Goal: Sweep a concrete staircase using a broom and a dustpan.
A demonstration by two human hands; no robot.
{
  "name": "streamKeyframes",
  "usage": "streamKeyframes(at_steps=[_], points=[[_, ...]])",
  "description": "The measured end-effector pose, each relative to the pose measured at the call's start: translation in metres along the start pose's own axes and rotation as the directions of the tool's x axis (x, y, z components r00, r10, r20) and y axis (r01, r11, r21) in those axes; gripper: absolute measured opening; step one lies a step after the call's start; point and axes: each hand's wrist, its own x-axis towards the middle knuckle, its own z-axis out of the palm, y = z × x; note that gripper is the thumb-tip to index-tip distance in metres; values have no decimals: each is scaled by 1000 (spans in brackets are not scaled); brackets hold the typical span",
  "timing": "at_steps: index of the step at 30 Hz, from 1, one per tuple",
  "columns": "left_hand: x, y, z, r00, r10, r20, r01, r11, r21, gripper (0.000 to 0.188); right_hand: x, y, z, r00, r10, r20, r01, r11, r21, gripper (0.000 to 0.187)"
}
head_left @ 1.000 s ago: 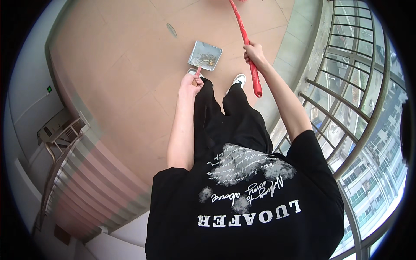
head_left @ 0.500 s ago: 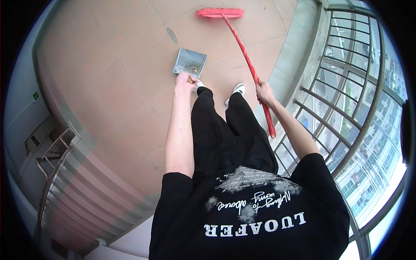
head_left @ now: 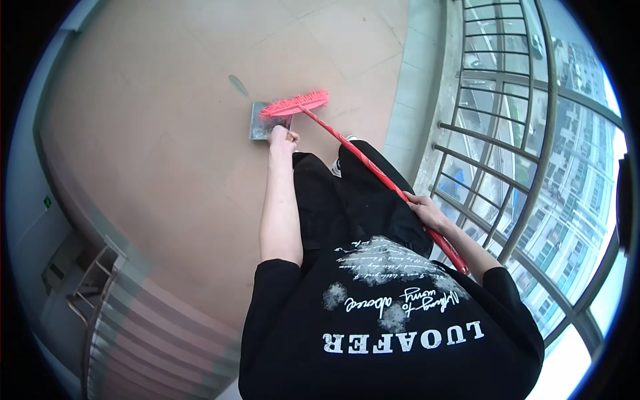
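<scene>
Sweeping looks unfinished: the right hand [head_left: 427, 211] grips the red broom [head_left: 371, 165], whose bristled head [head_left: 293, 105] overlaps the grey dustpan [head_left: 260, 128] held by the closed left hand [head_left: 283, 137], just beyond it. What is collected or left, I cannot tell.

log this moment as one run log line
left hand: holding grey dustpan | right hand: gripping red broom handle | broom head: overlaps dustpan in view, contact unclear | railing: person's right
</scene>
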Motion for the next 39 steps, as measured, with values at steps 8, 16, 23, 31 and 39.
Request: streamKeyframes(at_steps=[8, 16, 23, 31, 39], points=[[-36, -7, 13, 995, -41, 94, 27, 989, 148, 22, 31, -11, -19, 997, 13, -73, 26, 854, 520, 42], [-28, -37, 147, 997, 21, 71, -33, 985, 170, 22, 138, -82, -183, 979, 8, -202, 136, 716, 684, 40], [-30, -89, 166, 995, 98, 13, -99, 985, 139, 22, 194, -97, -252, 919, -41, -392, 278, 774, 569, 36], [-164, -321, -256, 982, 115, -150, -118, 993, -7, 22, 143, 228, 44, 931, -73, -357, 235, 869, 435, 27], [-199, -410, -470, 969, 99, -225, -122, 988, -90, 21, 21, 516, 228, 966, -147, -214, 144, 989, -27, 27]])
